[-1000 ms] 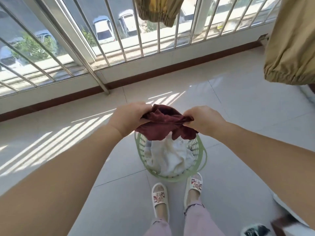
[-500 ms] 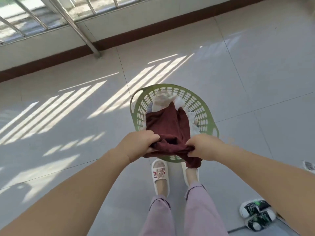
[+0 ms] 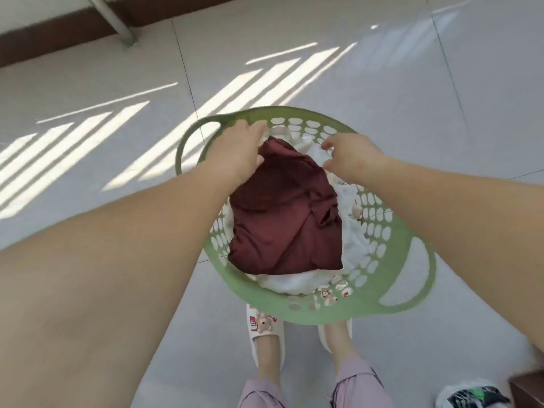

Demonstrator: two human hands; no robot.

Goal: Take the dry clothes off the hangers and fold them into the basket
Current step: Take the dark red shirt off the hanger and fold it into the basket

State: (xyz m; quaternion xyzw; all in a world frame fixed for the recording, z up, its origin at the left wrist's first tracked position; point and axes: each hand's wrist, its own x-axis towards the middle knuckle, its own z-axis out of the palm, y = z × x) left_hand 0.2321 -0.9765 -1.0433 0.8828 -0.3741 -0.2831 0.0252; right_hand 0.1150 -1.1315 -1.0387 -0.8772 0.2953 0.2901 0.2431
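One folded maroon garment lies in one green perforated plastic basket; left hand touches its far edge, right hand hovers beside, both with loose fingers.

This is looking like a home, most likely a tiled balcony or laundry spot: pale floor tiles are catching barred stripes of sunlight, and a dark skirting board is running along the wall with a metal post standing on the floor by it. A green laundry basket is holding clothes, and the person is wearing house slippers.
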